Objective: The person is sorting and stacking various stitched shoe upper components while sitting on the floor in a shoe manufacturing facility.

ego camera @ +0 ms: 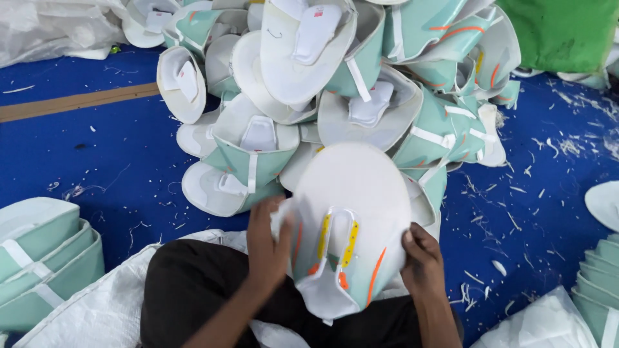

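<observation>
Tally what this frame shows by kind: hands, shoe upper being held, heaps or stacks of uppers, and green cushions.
Hands: 2, left hand and right hand, both gripping the held piece.
Held shoe upper, mint and white with orange trim: 1.
Heaps or stacks of uppers: 3, the big pile, left stack, right stack.
Green cushion: 1.
Total: 7.

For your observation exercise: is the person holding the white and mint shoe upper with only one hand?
No: the left hand and right hand both grip the shoe upper.

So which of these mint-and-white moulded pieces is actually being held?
The piece with yellow and orange strips, gripped by the left hand and right hand; the others lie untouched in the pile behind.
</observation>
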